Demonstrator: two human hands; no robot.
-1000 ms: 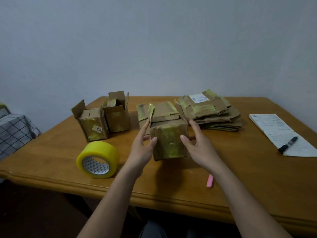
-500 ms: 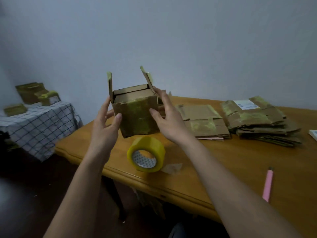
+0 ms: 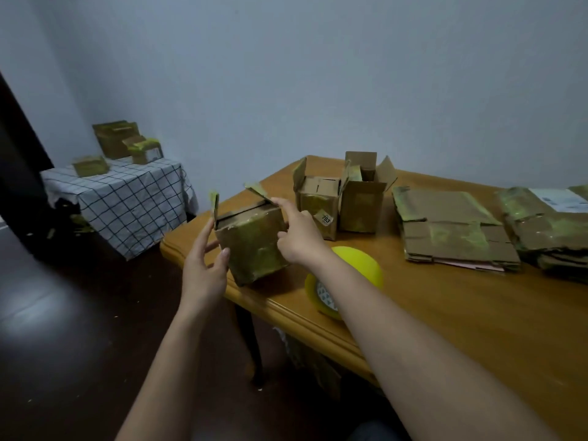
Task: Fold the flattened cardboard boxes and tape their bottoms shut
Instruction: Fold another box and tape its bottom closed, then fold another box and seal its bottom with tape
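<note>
**Folded box held between two hands at the table corner**

Fingers of the left hand (image 3: 203, 268) are pressing the near-left side of the folded box (image 3: 253, 243), thumb on its front. The right hand (image 3: 297, 235) is gripping the right side, forefinger reaching to a raised flap. The box is hovering over the wooden table (image 3: 461, 313) corner, near the yellow tape roll (image 3: 359, 268), two standing boxes (image 3: 343, 202) and flattened boxes (image 3: 451, 230) lying beyond.

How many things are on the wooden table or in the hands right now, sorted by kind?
Folded-up boxes: 3, the held box, the labelled box and the open box
Stacks of flattened boxes: 2, near stack and far stack
Yellow tape roll: 1
Total: 6
</note>
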